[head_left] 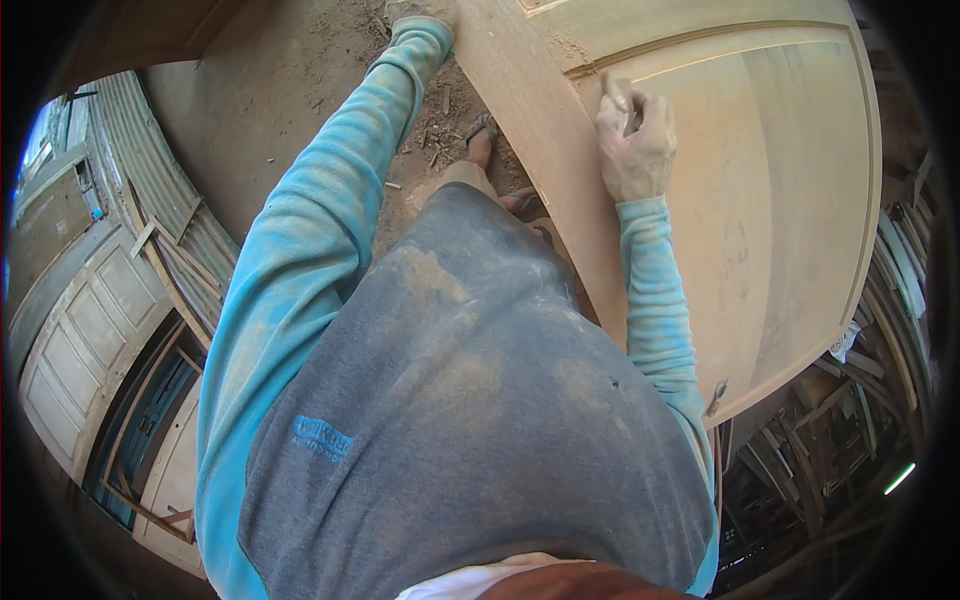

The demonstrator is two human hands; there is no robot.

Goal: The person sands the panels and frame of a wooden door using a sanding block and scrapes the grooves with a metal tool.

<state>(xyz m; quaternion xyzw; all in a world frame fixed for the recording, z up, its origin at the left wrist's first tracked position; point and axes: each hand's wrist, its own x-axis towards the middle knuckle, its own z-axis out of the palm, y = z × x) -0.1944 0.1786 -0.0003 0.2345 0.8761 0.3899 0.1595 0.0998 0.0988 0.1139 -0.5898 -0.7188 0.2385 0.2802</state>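
Wooden door (800,190): pale, dusty, panelled; in the upper right of the view, alongside the person's body; what carries it cannot be seen.
Stile (555,150): broad plain board along the door's left side, running obliquely from the top toward the torso.
Right hand (637,150): on the door, at the seam between stile and panel; grip clenched, apparently around a small pale piece (616,92), its kind too blurred to tell.
Left hand (420,8): near the stile's far end, mostly cut off by the upper edge of the view; grip cannot be told.
Step in hand: judged to be smoothing or cleaning by hand along the inner edge of the stile.
Next move: would call for light, even pressure along the seam, easing off at the corner moulding (740,30).
Edges: stile's outer edge faces the legs; moulding frames the panel at top and right; a small metal fitting (716,398) sits at the lower corner, near the right sleeve (655,270).
Room: widest to the right of the right hand, over the panel face; tight toward the grey shirt (470,380).
Floor (300,110): left of the door; wood scraps (440,125) scattered near the sandalled feet (482,140).
Outer surroundings: stacked timber (800,450) at lower right; white panelled door (95,340) at far left.
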